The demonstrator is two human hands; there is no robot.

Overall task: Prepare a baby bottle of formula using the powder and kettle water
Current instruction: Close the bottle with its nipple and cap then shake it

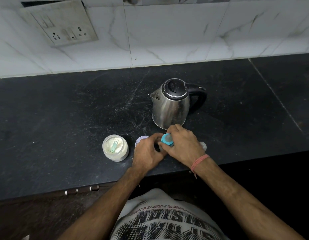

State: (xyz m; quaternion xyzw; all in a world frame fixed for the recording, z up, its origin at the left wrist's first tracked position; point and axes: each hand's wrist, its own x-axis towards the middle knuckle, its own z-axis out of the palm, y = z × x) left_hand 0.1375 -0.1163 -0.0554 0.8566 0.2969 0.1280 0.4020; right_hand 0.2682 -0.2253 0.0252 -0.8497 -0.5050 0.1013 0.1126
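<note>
A baby bottle stands on the black counter point(63, 108) near its front edge, and its teal collar with the teat point(166, 139) shows between my hands. My left hand point(147, 154) grips the bottle's body from the left. My right hand point(183, 146) curls round the teal collar from the right. Just behind them stands a steel kettle point(171, 106) with a black lid and handle, spout pointing left. To the left, an open round tub of white powder point(115, 148) holds a green scoop point(114, 146).
A pale round lid point(140, 139) lies beside my left hand, partly covered. A clear cap point(203, 146) peeks out to the right of my right wrist. A wall socket plate point(63, 25) is mounted on the tiled backsplash. The counter's front edge runs just under my forearms.
</note>
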